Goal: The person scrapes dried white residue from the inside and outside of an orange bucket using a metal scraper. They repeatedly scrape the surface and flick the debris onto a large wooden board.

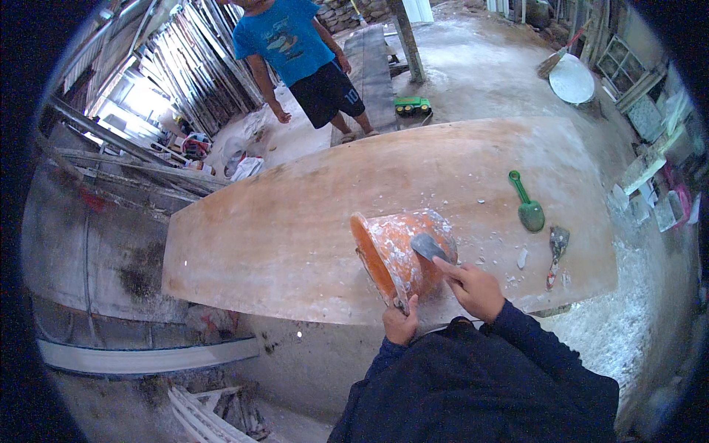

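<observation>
An orange bucket, crusted with white plaster, lies on its side on a wooden board, its mouth facing left. My left hand is closed on the near edge of its rim. In my right hand is a scraper with a grey blade, which lies against the bucket's outer wall with the index finger stretched along it. White flakes are scattered on the board around the bucket. Farther right lie a green toy shovel and a plaster-caked putty knife.
Beyond the board's far edge stands a person in a blue shirt and dark shorts. A green toy truck rests on the floor beside a wooden post. A broom and a white round basin are at the far right.
</observation>
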The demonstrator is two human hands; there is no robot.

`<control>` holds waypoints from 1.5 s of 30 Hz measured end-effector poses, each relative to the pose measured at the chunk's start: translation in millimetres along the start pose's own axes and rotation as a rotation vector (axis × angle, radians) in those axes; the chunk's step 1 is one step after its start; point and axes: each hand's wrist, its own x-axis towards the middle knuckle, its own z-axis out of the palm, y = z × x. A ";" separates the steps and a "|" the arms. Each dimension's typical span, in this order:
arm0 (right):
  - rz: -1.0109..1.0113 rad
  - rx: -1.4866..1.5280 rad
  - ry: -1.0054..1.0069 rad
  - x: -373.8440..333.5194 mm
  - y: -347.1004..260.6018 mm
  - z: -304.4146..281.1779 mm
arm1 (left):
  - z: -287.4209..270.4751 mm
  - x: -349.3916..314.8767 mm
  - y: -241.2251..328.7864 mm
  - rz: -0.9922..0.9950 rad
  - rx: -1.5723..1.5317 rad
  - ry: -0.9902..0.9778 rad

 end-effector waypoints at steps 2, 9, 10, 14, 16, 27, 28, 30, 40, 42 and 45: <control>-0.052 0.058 0.046 17.9 5.4 5.8 | 0.4 -7.9 -2.9 -0.044 0.013 0.011; -0.021 0.017 -0.073 -10.9 6.7 -14.0 | 2.7 -19.1 -1.4 -0.039 0.041 0.014; -0.026 -0.004 -0.081 -20.4 8.3 -15.4 | 3.0 -19.9 -3.7 -0.070 0.004 -0.005; 0.100 -0.058 -0.111 -20.2 -2.6 -12.3 | 8.4 -25.5 -32.9 -0.056 -0.252 -0.073; 0.018 0.023 0.023 2.9 7.6 5.9 | 8.0 -40.0 -46.1 0.039 -0.085 -0.099; 0.044 0.136 0.018 -1.0 13.5 -3.4 | -22.4 33.4 12.1 0.077 -0.705 -0.532; 0.039 0.137 0.007 -6.8 15.0 -1.9 | -25.8 39.5 40.5 -0.040 -0.782 -0.462; 0.044 0.117 0.018 -17.5 19.0 -5.6 | -22.0 53.3 62.2 -0.146 -0.782 -0.429; -0.009 -0.017 -0.040 -47.5 34.9 -36.2 | -18.5 37.3 50.2 -0.180 -0.673 -0.451; -0.072 -0.031 -0.069 -51.1 31.9 -29.2 | -19.0 31.0 43.3 -0.231 -0.688 -0.430; -0.035 -0.063 0.025 -57.3 17.2 -6.2 | -6.3 25.1 26.5 -0.147 -0.638 -0.399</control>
